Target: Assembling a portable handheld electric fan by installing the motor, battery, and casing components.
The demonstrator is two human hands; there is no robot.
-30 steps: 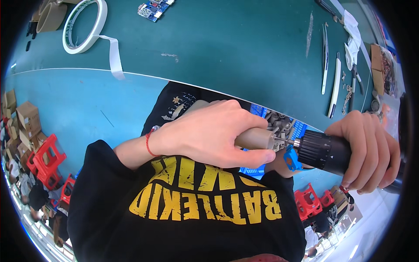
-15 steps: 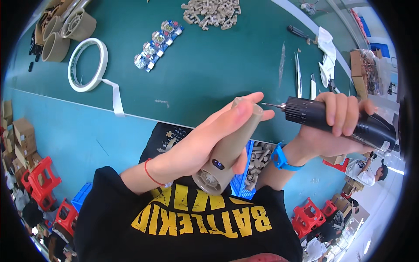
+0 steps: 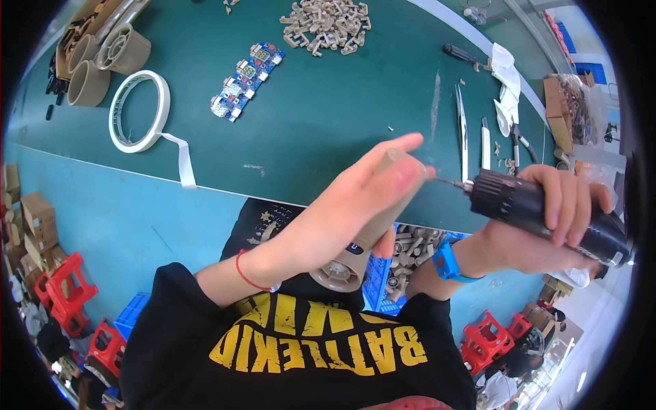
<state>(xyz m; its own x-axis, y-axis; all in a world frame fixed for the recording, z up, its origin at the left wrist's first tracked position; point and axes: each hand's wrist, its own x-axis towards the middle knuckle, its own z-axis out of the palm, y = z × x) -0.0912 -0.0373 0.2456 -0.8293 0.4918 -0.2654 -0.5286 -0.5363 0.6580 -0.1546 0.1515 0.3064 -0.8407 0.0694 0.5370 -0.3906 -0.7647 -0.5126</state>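
Head view: your left hand fingers hold the tan tube; right hand fingers grip the black screwdriver. Keep its tip straight.

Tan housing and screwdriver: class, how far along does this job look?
Done: cannot tell. In hand: the left hand grips a tan tube housing while the right hand presses the black electric screwdriver tip against its top end. Left: tan parts and blue circuit boards wait on the table.

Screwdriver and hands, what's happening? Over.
Left hand wrapped round tan tube. Right hand holds black electric screwdriver, bit at tube's top end. Nothing between them.
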